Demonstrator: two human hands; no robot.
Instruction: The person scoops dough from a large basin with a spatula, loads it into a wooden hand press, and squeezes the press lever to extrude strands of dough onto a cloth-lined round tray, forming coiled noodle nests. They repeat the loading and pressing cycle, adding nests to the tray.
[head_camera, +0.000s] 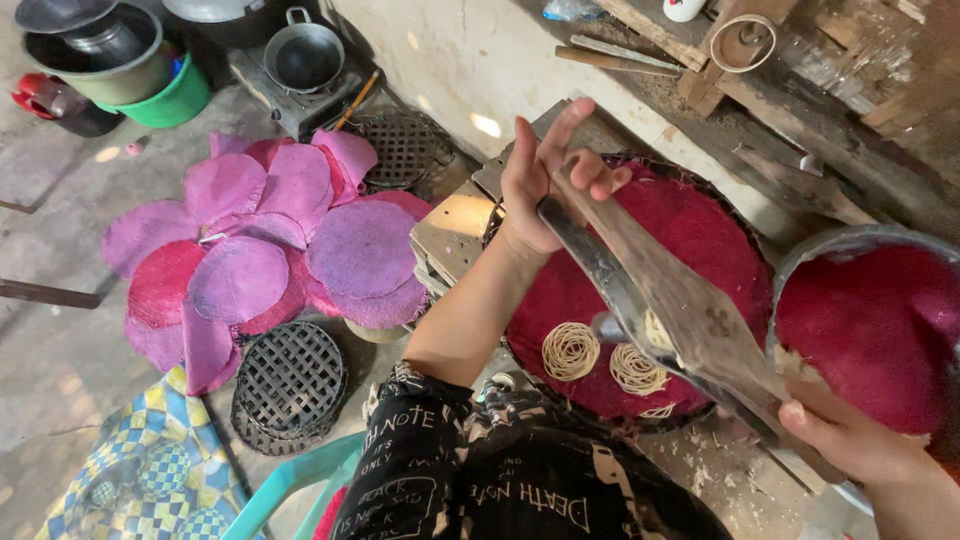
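Left: pink and purple cloth discs (270, 240) heaped on the floor, woven trivets (290, 385) beside them; not touched.

Centre: left hand (545, 175), fingers half curled around the upper end of the long metal press (660, 290), thumb and forefinger raised.

Below the press: two pale noodle coils (600, 360) on the crimson mat (700, 235); a third seems to be forming, though the press hides it.

Right: right hand (850, 435) closed on the lower handle; crimson-lined bowl (870, 320) touching distance away.

Risks: uneven squeeze could smear a coil into its neighbour; the loose upper grip could let the press slip and crush the coils.
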